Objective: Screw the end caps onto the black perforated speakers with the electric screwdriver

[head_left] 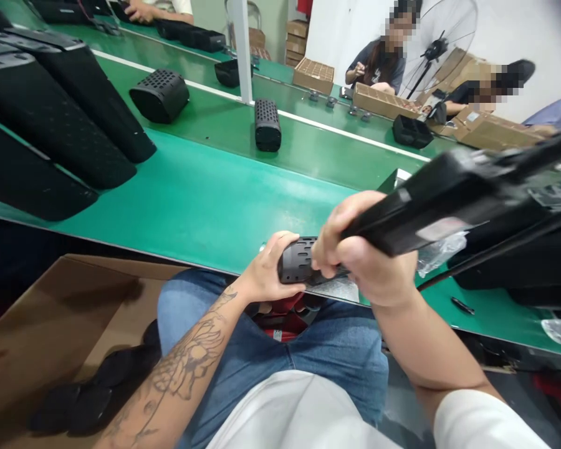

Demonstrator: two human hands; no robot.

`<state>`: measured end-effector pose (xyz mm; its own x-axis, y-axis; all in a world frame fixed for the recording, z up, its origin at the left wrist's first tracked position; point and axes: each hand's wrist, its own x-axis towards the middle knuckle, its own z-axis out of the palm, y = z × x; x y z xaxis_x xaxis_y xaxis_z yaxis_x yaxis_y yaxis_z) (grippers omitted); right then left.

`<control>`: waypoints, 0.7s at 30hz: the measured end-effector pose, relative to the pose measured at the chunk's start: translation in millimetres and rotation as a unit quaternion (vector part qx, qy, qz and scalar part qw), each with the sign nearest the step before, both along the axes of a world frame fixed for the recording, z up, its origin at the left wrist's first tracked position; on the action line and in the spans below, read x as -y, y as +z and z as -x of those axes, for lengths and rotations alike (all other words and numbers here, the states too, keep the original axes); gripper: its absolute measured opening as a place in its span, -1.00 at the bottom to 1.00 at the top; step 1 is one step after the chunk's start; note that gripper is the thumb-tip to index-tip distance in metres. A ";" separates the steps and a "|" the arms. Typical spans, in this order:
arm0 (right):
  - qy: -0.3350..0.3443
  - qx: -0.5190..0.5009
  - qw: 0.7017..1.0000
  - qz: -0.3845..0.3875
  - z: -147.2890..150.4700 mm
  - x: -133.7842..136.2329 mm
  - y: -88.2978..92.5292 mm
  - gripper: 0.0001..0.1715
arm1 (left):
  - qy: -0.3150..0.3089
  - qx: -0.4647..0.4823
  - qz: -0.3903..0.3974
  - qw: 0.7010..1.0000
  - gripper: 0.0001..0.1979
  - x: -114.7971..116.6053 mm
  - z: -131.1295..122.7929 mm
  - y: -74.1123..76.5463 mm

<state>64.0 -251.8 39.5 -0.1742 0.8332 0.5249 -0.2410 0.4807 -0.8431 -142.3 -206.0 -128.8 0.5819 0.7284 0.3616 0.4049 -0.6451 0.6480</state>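
At the table's near edge my left hand (272, 269) is closed round one end of a black speaker housing (297, 260) with slotted holes. My right hand (371, 265) grips a black electric screwdriver (416, 199), whose body tilts up to the right with a cord at its far end. The tool's tip is hidden behind my right fingers, right over the housing, so I cannot tell whether it touches. Under the housing lies a piece of clear plastic wrap (339, 290).
Several tall black casings (70, 106) stand at the left. Perforated housings (267, 125) sit on the green conveyor belt (318, 140). A cardboard box (93, 299) with black parts is below left. Across the belt, co-workers sit by cardboard trays (313, 76). Black parts and plastic bags lie at right.
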 end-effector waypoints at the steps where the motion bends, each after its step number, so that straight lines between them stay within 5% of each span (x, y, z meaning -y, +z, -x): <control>1: -0.030 -0.020 0.999 -0.015 -12.2 -1.5 4.3 -0.76 | -0.006 0.014 0.010 1.000 0.27 0.2 3.2 0.3; 4: -0.218 -0.011 0.974 -0.067 -63.7 -12.6 13.8 -0.71 | -0.015 0.031 0.069 0.997 0.32 0.3 10.9 0.3; 7: -0.439 0.062 0.893 -0.076 -125.0 -30.2 11.3 -0.77 | -0.001 0.047 0.116 0.992 0.12 1.8 12.5 0.0; 9: -0.506 0.088 0.855 -0.069 -159.4 -41.4 1.8 -0.78 | 0.033 0.069 0.135 0.988 0.05 3.0 10.6 -0.3; 14: -0.506 0.089 0.858 -0.011 -197.4 -52.6 -30.1 -0.70 | 0.160 0.119 0.177 0.964 0.08 -22.2 -0.3 -1.3; 18: -0.487 0.057 0.872 0.014 -197.2 -45.3 -38.4 -0.61 | 0.252 0.157 0.130 0.946 0.10 -91.3 -31.5 2.7; 21: -0.473 0.029 0.880 0.021 -191.3 -33.0 -31.6 -0.61 | 0.294 0.193 0.105 0.930 0.08 -152.2 -78.9 12.8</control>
<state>255.3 -218.8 7.9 0.5827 0.6384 0.5030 0.2941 0.4113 -0.8627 -63.4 -53.8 -116.1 -0.0831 0.9579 0.2747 0.3594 -0.2283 0.9048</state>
